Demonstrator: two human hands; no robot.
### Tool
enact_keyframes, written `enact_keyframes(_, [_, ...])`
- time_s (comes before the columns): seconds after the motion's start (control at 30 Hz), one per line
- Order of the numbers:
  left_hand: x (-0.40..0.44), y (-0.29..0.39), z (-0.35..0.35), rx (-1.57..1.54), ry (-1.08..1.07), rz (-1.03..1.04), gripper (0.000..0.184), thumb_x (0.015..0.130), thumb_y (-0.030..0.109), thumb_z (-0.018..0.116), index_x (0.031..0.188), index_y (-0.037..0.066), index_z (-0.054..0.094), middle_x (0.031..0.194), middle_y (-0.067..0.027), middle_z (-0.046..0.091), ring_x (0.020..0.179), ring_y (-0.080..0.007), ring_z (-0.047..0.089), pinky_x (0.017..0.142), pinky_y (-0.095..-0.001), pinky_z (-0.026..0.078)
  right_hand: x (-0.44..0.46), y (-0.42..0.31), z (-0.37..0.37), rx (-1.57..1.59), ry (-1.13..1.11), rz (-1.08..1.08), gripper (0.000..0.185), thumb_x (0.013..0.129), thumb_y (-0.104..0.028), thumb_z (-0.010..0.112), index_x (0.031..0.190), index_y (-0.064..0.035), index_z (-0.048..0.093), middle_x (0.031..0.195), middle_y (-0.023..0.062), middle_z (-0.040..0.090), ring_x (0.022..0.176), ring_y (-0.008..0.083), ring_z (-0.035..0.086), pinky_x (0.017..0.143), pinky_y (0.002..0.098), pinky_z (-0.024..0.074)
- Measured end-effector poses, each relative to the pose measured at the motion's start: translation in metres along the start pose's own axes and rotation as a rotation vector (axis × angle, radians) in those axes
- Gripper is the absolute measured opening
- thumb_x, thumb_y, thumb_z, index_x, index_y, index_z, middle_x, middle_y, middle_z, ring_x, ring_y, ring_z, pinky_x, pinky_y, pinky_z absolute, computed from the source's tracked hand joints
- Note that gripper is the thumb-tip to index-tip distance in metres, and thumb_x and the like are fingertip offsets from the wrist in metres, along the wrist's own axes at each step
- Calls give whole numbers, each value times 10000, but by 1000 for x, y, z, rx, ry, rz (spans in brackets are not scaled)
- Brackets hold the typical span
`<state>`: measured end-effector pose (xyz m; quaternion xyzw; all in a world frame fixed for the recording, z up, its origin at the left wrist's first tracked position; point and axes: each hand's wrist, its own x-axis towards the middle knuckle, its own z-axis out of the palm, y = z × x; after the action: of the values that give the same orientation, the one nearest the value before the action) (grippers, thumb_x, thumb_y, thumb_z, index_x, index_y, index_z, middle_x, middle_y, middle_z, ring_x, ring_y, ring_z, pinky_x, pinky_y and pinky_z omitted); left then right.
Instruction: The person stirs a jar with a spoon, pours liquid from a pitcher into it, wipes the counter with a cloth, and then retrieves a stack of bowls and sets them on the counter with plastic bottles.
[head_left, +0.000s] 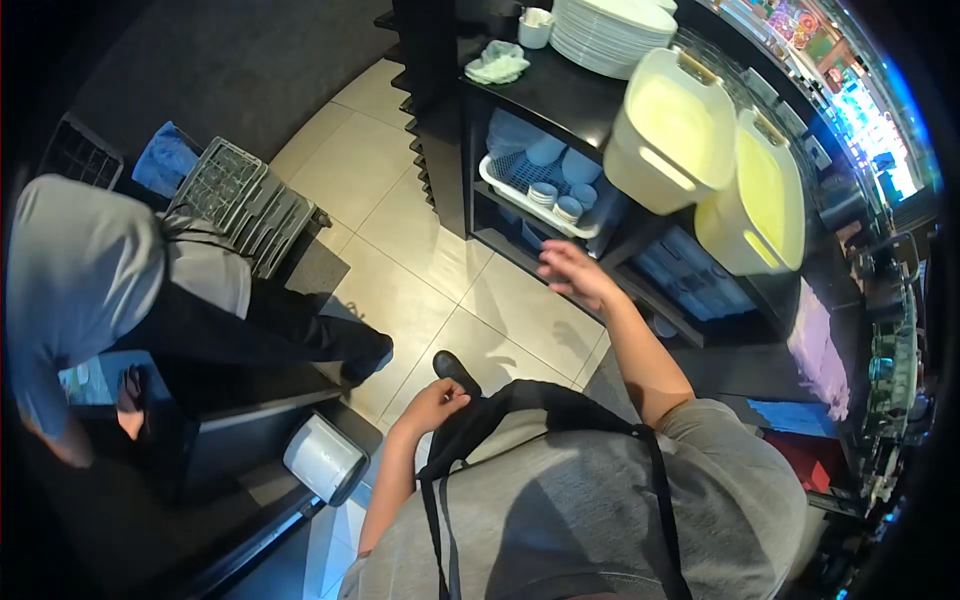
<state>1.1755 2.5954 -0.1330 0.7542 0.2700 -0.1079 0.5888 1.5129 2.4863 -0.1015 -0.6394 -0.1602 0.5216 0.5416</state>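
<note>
My right hand reaches out in front of the dark shelf unit, its fingers apart and holding nothing. It is nearest to the white basket on the shelf, which holds bowls and small stacked cups. There is a gap between hand and basket. Lower and to the left, my left hand hangs beside the black apron, with its fingers curled; whether anything is in them is hidden. Two cream tubs stand on top of the unit.
Stacked white plates and a crumpled cloth lie on the counter. At the left, another person in a grey shirt stands near dark crates. A white container is at the lower left. Pale tiles cover the floor.
</note>
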Motion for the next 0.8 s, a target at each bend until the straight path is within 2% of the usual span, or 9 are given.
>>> enact_keyframes(0.07, [5,1,-42,-98,61,-4,238,833,257,636,883,35,568,743,-44,551,661,-130,511,624,-265,426,63,6,-24,192,327,32,531,815,-447,619,1220,-170,415,1162,6,459,1050,181,487,806,394,441])
enact_keyframes(0.13, [25,-8,-80,-27,100,-1,248,822,241,648,909,25,562,806,-73,567,671,-146,525,645,-270,442,111,2,-46,413,563,46,588,814,-459,612,1260,-160,370,1222,52,423,1065,240,486,800,455,463])
enact_keyframes(0.23, [55,-1,-129,78,204,-10,267,814,239,651,943,21,568,854,-88,580,704,-176,555,646,-281,445,179,9,-102,565,719,87,610,835,-431,578,1290,-111,328,1316,104,345,1096,311,483,722,496,516])
enact_keyframes(0.27, [66,-1,-139,85,240,-17,274,810,236,653,962,23,571,854,-84,574,719,-176,560,648,-282,441,206,26,-131,613,707,39,536,876,-368,519,1281,-75,326,1297,136,366,1069,332,500,725,499,528])
enact_keyframes(0.3, [78,1,-146,41,268,-21,274,812,232,650,967,21,570,862,-80,573,731,-170,559,650,-283,439,227,27,-151,784,818,93,421,922,-294,413,1267,-60,357,1312,161,350,1069,349,500,760,544,512])
enact_keyframes(0.37, [99,-1,-152,-15,303,-35,274,814,229,647,972,19,569,870,-77,572,742,-164,559,653,-285,438,241,15,-174,973,797,-62,419,924,-306,326,1255,-74,436,1319,194,397,1159,388,437,874,655,386])
enact_keyframes(0.5, [141,-27,-138,-110,286,-121,271,822,215,638,989,16,559,894,-75,566,767,-168,558,664,-292,439,264,9,-208,1094,839,-247,409,923,-292,336,1251,-70,440,1307,186,410,1150,375,446,875,629,392])
enact_keyframes(0.67, [167,-38,-108,-85,60,-163,288,823,222,646,998,13,552,900,-93,561,768,-185,567,725,-303,460,294,7,-226,1067,883,-323,397,921,-273,348,1245,-66,446,1291,176,425,1139,359,457,876,596,399])
enact_keyframes(0.8, [189,-45,-99,-107,28,-167,308,822,239,651,1007,12,557,923,-104,568,780,-196,580,737,-301,465,289,19,-223,1055,929,-344,387,920,-258,358,1241,-62,451,1278,169,438,1131,346,466,877,569,405])
